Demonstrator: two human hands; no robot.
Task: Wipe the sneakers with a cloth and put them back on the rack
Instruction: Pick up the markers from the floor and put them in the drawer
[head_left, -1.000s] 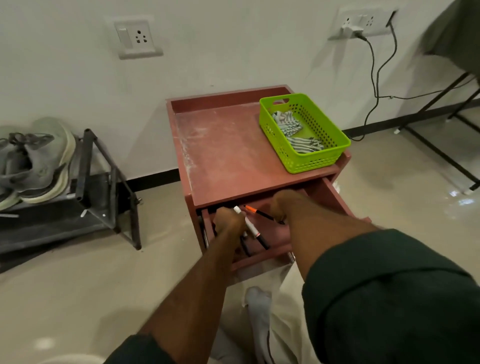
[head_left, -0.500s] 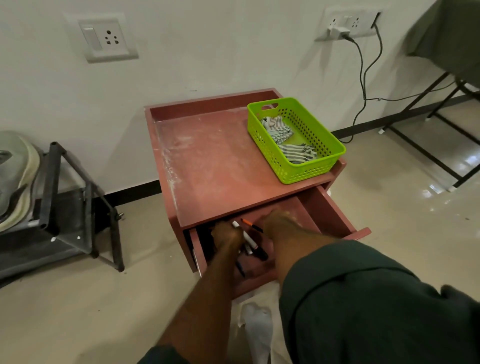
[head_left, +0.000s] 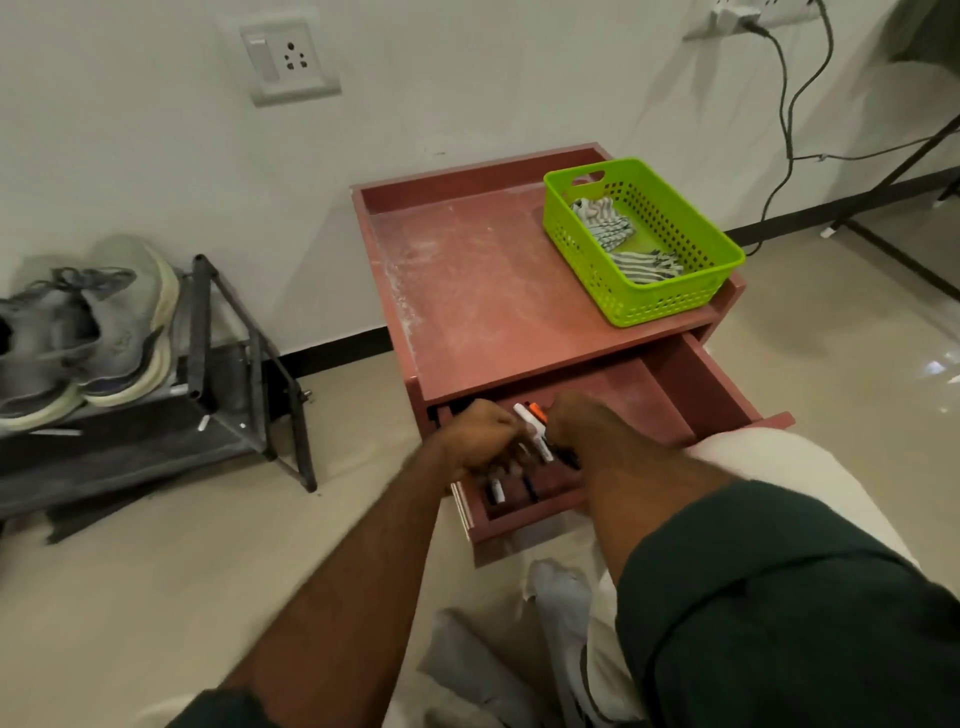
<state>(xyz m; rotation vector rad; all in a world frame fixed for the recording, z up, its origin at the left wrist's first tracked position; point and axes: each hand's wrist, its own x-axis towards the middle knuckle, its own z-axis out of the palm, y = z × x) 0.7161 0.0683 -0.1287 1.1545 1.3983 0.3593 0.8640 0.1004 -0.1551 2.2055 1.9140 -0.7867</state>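
Both hands are down in the open drawer (head_left: 670, 395) of the reddish cabinet (head_left: 467, 291). The left hand (head_left: 485, 439) is curled into a fist over a cluster of markers (head_left: 535, 431); whether it actually grips one cannot be told. The right hand (head_left: 584, 423) lies knuckles-up just beside it, touching the same markers, its fingers hidden, so its grip cannot be told either. The markers are slim plastic sticks, white, black and one orange-capped, lying loose near the drawer's front left corner. The right half of the drawer floor is bare, smooth board.

The cabinet top is flat laminate with a raised lip along the back and left edges, dusted with pale smears. At its right rear corner sits a lime-green perforated plastic basket (head_left: 670, 306) holding two folded striped cloths (head_left: 641, 265).

To the left, well apart from the cabinet, the grey mesh sneakers (head_left: 88, 332) with thick off-white soles stand on the top shelf of a black metal rack (head_left: 228, 374), toes against the wall. Glossy beige floor lies open between rack and cabinet. A white wall socket (head_left: 288, 60) is above.
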